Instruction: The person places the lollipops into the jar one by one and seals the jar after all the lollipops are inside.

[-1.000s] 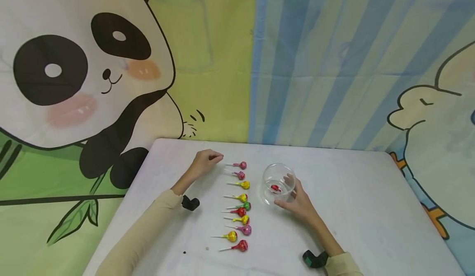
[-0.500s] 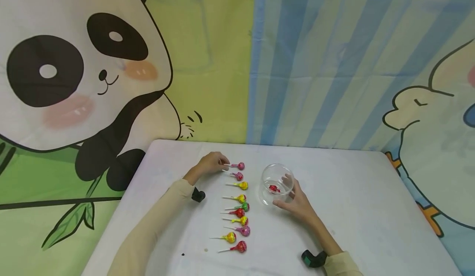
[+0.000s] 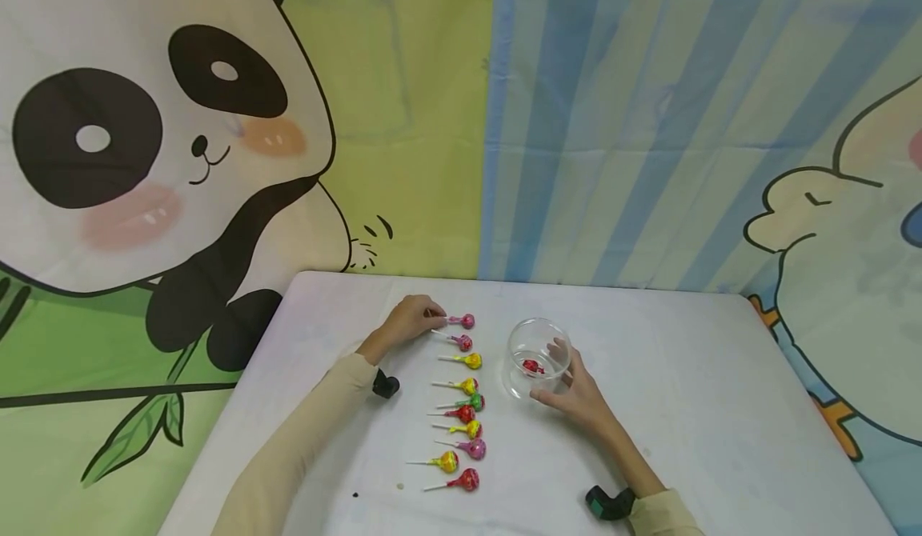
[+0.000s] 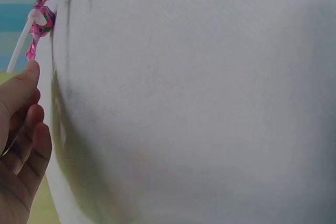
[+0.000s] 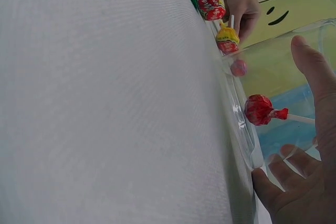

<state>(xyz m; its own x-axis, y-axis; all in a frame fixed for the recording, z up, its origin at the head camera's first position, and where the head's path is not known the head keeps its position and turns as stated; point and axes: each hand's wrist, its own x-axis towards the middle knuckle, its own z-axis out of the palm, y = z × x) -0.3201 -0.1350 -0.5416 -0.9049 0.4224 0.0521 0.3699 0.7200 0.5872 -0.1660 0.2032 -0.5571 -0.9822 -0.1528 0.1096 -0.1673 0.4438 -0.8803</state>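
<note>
Head view: your left hand (image 3: 410,318) pinches the farthest lollipop (image 3: 468,322), ten o'clock from the cup (image 3: 533,342); your right hand (image 3: 580,393) curls round the cup's four-o'clock side. Likely grasp step; next wants clean lift.

A small round pink-wrapped lollipop with a thin stick (image 3: 467,322) lies at the far end of a rough column of ten wrapped lollipops, its candy head pointing right; the left hand (image 3: 407,318) pinches it at the stick end (the fingers hide most of the stick). Just beside it lies a purplish-pink lollipop with a white stick (image 3: 464,343). To the right, a clear, round, see-through cup (image 3: 515,350) stands upright, its side gripped by the right hand (image 3: 580,393). On its bottom lies a red-wrapped round lollipop (image 5: 258,110), wrapper on.
</note>
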